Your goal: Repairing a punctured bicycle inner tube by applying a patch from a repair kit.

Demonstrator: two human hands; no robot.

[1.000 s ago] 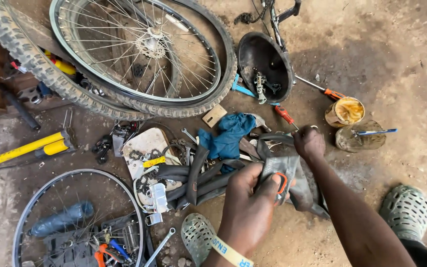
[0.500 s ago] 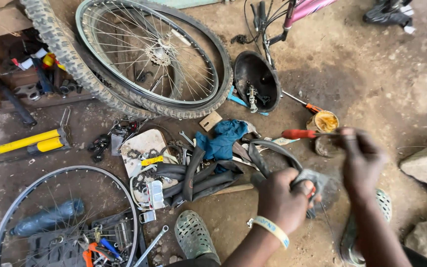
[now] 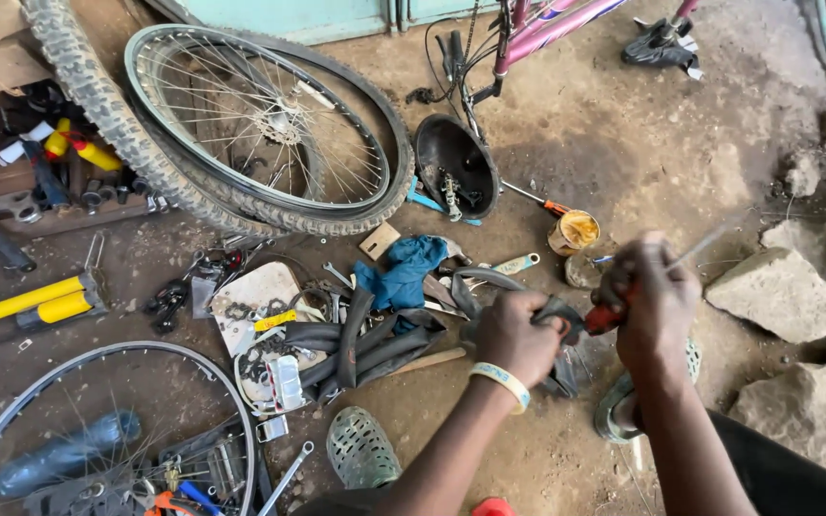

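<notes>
Gripping the limp black rubber inner tube [image 3: 556, 330] over the dirt floor, my left hand [image 3: 516, 336] should pin it flat while my right hand [image 3: 650, 304], closed on a red-handled screwdriver [image 3: 604, 318], works steadily.

Soft even daylight, faint shadows, right hand [image 3: 657, 311] motion-blurred, background sharp

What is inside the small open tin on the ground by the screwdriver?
The tin holds a yellowish paste that fills it near the rim. Its bottom cannot be seen because the paste covers it.
</notes>
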